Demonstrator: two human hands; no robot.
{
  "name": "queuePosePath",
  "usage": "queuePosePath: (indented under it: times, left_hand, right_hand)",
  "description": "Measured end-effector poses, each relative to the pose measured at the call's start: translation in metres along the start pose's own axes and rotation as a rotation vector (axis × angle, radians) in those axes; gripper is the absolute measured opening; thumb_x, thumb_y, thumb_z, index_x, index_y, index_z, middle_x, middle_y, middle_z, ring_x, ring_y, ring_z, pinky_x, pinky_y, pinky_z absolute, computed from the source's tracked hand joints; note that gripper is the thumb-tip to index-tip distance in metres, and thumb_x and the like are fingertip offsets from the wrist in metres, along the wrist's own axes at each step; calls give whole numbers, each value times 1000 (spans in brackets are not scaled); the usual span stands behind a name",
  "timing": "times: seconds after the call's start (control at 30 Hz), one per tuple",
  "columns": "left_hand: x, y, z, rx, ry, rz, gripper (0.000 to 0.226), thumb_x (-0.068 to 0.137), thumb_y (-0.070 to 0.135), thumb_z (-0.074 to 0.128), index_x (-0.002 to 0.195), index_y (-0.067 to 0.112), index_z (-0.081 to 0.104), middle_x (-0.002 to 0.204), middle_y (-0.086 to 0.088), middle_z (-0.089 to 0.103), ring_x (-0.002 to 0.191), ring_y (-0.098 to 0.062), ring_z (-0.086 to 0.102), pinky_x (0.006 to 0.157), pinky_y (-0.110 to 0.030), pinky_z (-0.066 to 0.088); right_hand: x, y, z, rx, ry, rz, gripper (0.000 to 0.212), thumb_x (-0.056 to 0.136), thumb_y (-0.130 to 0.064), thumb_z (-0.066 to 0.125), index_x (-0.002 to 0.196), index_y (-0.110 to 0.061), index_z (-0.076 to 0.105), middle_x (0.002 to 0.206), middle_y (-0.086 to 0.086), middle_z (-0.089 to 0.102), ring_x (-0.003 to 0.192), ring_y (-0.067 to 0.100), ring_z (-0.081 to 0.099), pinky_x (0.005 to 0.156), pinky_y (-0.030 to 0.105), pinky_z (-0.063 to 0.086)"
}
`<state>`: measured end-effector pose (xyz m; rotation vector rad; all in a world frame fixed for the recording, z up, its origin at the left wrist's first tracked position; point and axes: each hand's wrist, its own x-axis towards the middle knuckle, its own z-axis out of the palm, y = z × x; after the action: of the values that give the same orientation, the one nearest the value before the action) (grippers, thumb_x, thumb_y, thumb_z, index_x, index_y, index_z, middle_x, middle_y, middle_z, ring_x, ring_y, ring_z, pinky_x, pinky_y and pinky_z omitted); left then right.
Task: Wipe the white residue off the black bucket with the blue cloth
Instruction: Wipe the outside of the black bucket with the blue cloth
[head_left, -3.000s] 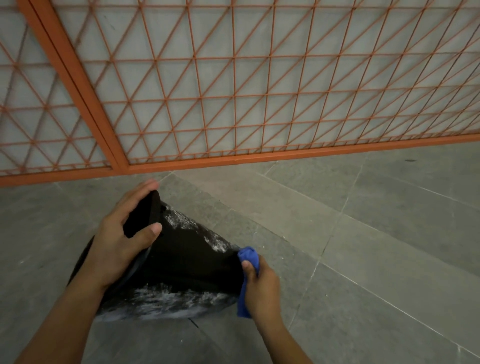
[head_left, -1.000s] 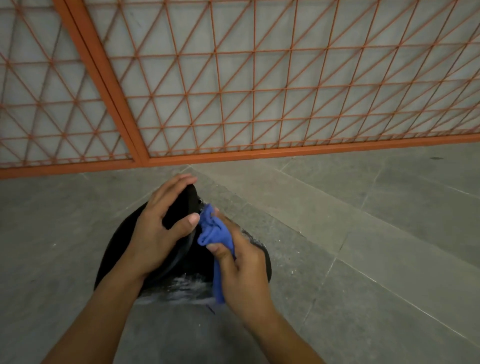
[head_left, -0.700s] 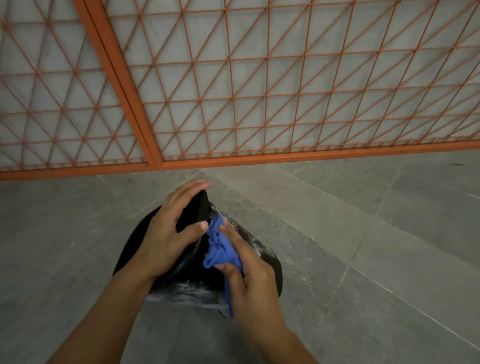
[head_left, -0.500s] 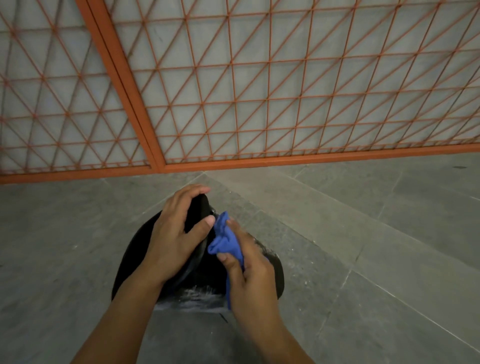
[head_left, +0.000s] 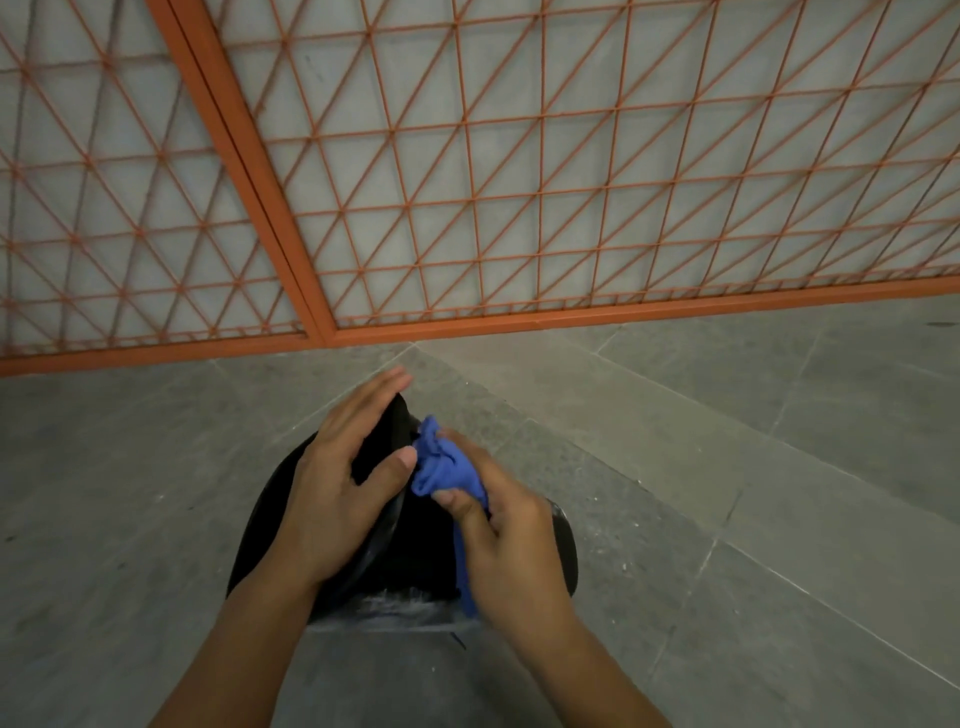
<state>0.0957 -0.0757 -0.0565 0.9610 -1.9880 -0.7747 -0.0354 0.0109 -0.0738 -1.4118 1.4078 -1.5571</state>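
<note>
1. We find the black bucket (head_left: 415, 551) lying tilted on its side on the grey tiled floor (head_left: 727, 493), directly below us and in front of the orange lattice fence (head_left: 519, 182).

2. Our left hand (head_left: 337, 499) steadies it: the fingers lie fairly straight over the upper rim and the thumb reaches across toward the cloth, so we read it as a bracing press on the rim rather than a full clench (the palm side is hidden from us).

3. Our right hand (head_left: 498, 535) grasps the blue cloth (head_left: 447, 467), bunched between thumb and curled fingers, with a strip of it trailing down beneath the palm. The bunched end sits against the bucket's outer wall just beside the rim, touching or almost touching our left thumb.

4. We judge the step in hand to be the wiping itself, at the top of the wall near the rim.

5. A band of white residue (head_left: 395, 605) is visible along the lower edge of the bucket nearest us, so the job looks only partly done.

6. The next move, as we see it, calls for firm pressure with the cloth drawn down the wall toward that band, while the left hand holds the bucket from rolling (a round wall on hard tile will likely want to turn).
</note>
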Motion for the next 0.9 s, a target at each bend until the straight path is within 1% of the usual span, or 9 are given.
queuePosePath:
  times: [0.17, 0.27, 0.37, 0.47, 0.57, 0.63, 0.7, 0.83, 0.9]
  left_hand:
    - [-2, 6, 3, 32, -44, 23, 62, 77, 44, 50, 138, 30, 41, 147, 14, 40, 138, -5, 32, 115, -35, 27]
    - [-1, 9, 8, 71, -47, 29, 64, 78, 44, 49, 139, 26, 41, 147, 13, 39, 139, -6, 30, 115, -36, 27]
    - [-3, 10, 9, 56, -56, 32, 65, 78, 45, 49, 140, 27, 40, 148, 14, 37, 140, -5, 28, 116, -38, 25]
    - [-2, 9, 8, 17, -19, -23, 67, 76, 48, 48, 140, 27, 40, 149, 14, 36, 141, -2, 26, 117, -35, 22]
    - [-1, 10, 9, 7, -21, -27, 68, 75, 47, 49, 139, 28, 40, 149, 13, 36, 141, -3, 25, 118, -38, 22]
    - [-2, 11, 10, 10, -22, -8, 66, 75, 47, 49, 139, 30, 40, 148, 14, 36, 141, -4, 26, 117, -40, 23]
    - [0, 10, 10, 6, -11, -11, 67, 75, 47, 49, 139, 27, 41, 147, 14, 38, 139, -2, 28, 117, -34, 24]
    - [2, 10, 8, -5, -8, -21, 67, 75, 47, 50, 138, 27, 41, 146, 15, 38, 138, 1, 30, 115, -24, 23]
    - [0, 9, 7, -12, -22, -14, 66, 75, 47, 50, 138, 33, 41, 147, 18, 38, 138, 1, 29, 115, -25, 23]
  right_hand:
    - [-25, 2, -1, 66, -32, -37, 71, 83, 7, 48, 124, -51, 47, 134, -35, 41, 126, -11, 37, 96, 5, 35]
    - [-28, 6, -2, 148, 36, 4, 62, 86, 13, 50, 120, -39, 49, 126, -38, 47, 120, -14, 43, 89, 2, 39]
    - [-29, 1, 1, 211, 29, 40, 51, 87, 7, 54, 115, -35, 55, 133, -17, 50, 118, -9, 47, 84, 3, 43]
    - [-22, 5, 0, 144, 35, 26, 56, 87, 8, 53, 116, -40, 51, 129, -17, 54, 116, -8, 50, 89, 7, 44]
    - [-28, 9, -1, 123, 66, 91, 48, 89, 4, 52, 115, -36, 52, 136, -5, 49, 118, -7, 47, 83, 5, 44]
    - [-32, 4, 1, 113, 50, 61, 34, 93, -10, 50, 119, -31, 53, 138, -9, 46, 119, -8, 44, 86, 5, 43]
    - [-26, 6, 2, 59, 42, 14, 36, 89, -25, 50, 124, -35, 50, 133, -17, 51, 120, -11, 44, 94, 6, 37]
    - [-24, 16, -6, 89, 165, 136, 39, 87, -14, 53, 119, -35, 48, 125, -11, 56, 108, -22, 47, 86, 0, 38]
    - [-34, 10, -4, 130, 98, 148, 38, 89, -16, 55, 121, -35, 49, 130, -15, 54, 114, -18, 45, 88, 1, 37]
